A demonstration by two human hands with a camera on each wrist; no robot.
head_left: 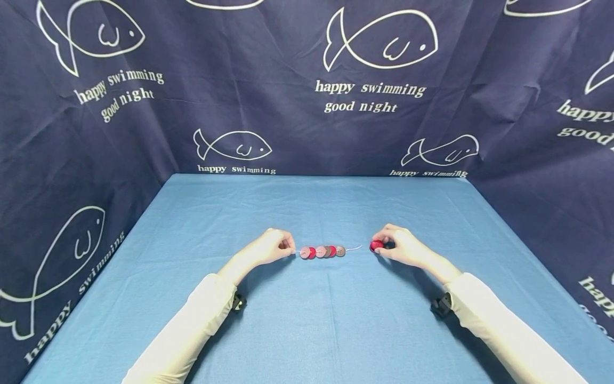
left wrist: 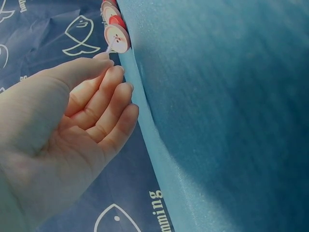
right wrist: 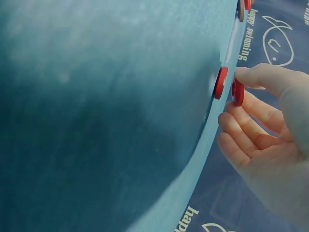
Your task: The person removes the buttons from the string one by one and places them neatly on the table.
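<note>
Between thumb and index finger, my left hand [head_left: 273, 246] pinches the near end of a white string [left wrist: 110, 48]. Pink, red and brown buttons [head_left: 320, 252] are threaded along it in an overlapping row on the cloth. A free tail of string [head_left: 354, 248] sticks out to the right of the row. To the right of that tail, my right hand [head_left: 398, 245] pinches a red button [right wrist: 238, 92] on edge between thumb and fingertip. A second red button [right wrist: 220, 83] lies on the cloth just beside it, partly hidden by the held one in the head view.
A blue cloth [head_left: 307, 320] covers the table. Dark blue curtains [head_left: 297, 69] with white fish drawings hang along the back and both sides. Each wrist carries a small black camera [head_left: 238, 302].
</note>
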